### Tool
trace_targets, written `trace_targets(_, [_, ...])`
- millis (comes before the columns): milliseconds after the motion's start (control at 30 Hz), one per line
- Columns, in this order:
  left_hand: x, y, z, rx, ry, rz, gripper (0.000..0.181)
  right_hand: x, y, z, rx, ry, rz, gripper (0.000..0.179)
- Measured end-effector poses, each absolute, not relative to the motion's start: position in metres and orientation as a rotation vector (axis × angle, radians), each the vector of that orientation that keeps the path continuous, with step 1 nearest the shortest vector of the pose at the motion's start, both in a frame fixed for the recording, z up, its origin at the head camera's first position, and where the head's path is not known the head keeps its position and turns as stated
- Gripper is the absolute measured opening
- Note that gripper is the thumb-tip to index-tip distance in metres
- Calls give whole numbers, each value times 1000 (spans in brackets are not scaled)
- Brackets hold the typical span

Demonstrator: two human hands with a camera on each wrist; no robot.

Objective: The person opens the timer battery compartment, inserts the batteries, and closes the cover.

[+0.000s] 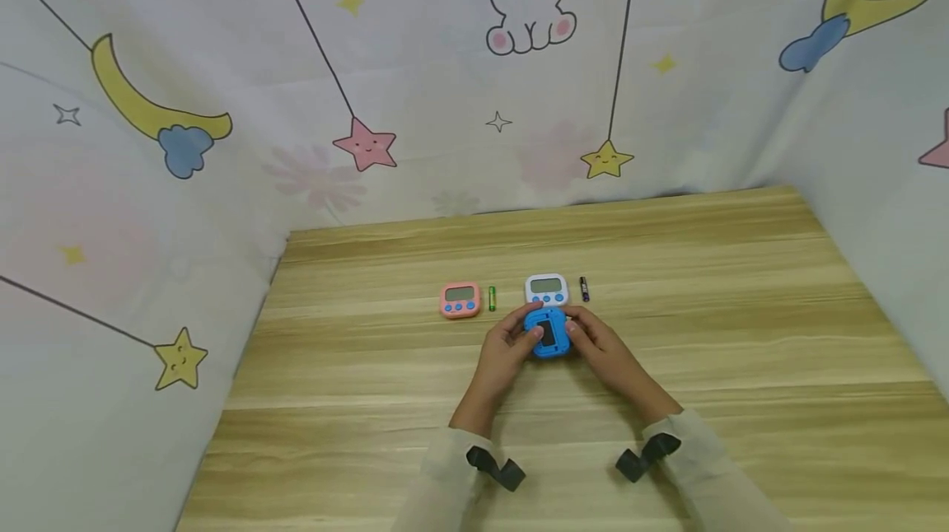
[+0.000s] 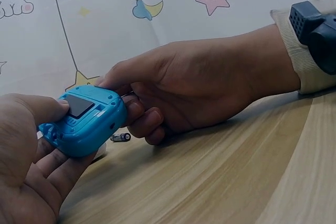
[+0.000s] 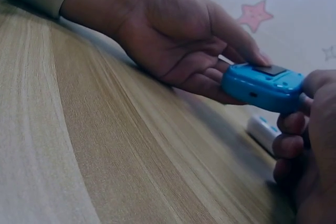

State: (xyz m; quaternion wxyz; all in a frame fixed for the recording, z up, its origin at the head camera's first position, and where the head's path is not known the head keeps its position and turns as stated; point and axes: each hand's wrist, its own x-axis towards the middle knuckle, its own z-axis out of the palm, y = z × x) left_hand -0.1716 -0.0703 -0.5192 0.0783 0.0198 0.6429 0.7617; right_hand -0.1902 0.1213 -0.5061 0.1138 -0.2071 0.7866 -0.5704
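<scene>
A blue digital timer (image 1: 561, 343) is held back side up between both hands, raised off the table. A dark rectangular patch (image 2: 79, 106) shows on its back. My left hand (image 1: 504, 355) grips the left side, thumb on the back at the dark patch and fingers underneath. From the other side my right hand (image 1: 610, 355) pinches the timer, its thumb at the edge of the back and its other fingers curled below. The timer's front faces down, hidden. Just beyond it lies a white timer (image 1: 546, 286) with blue buttons, screen up.
To the left lies a pink timer (image 1: 460, 296) with a green battery (image 1: 493, 298) beside it. A dark battery (image 1: 584, 289) lies right of the white timer. A patterned cloth (image 1: 445, 87) surrounds the back and sides of the wooden table (image 1: 334, 433).
</scene>
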Motion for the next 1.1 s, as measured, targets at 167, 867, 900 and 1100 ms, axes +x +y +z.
trace_targets(167, [-172,-70,-519,49,1918,2283,43,-191,122,-507,-614,2299,-1681,33])
trace_targets(867, [-170,-69,-516,40,1938,2266,41,-193,124,-516,-638,2332,-1678,32])
trace_targets(900, [-170,-69,-516,40,1945,2264,42,-194,124,-521,-646,2342,-1679,33])
trace_targets(1100, [-170,-69,-515,23,1976,2242,42,-200,124,-546,-698,2420,-1685,39])
